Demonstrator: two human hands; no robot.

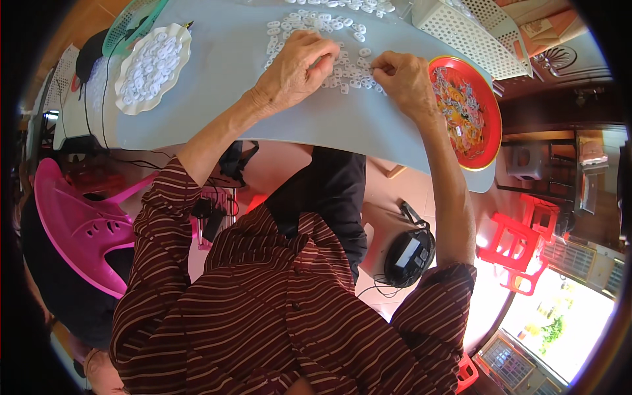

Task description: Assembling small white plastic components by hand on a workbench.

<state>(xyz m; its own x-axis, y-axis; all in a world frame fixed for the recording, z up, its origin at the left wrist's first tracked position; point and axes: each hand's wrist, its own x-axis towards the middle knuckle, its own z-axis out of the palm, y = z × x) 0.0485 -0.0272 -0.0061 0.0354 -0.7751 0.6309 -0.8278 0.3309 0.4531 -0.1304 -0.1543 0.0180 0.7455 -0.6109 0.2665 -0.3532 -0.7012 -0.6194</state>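
Hands [295, 68] have free tabletop [220, 69] left, red tray [492, 125] right.

Small pieces [355, 83] are lying on the table [224, 52] between the left hand [295, 64] and the right hand [405, 80]. A plate [135, 105] is sitting left of the left one; a tray [490, 118] is resting right of the right one, a basket [461, 36] standing beyond.

Probably a home, with handwork done in it: a pink chair [82, 227], red stools [510, 243], a tiled floor [418, 191], carved dark wood [569, 62] and a bright opening [573, 316] onto greenery [553, 332] look domestic, while small white pieces [364, 52] cover part of the counter [224, 66] and fill a dish [135, 107].
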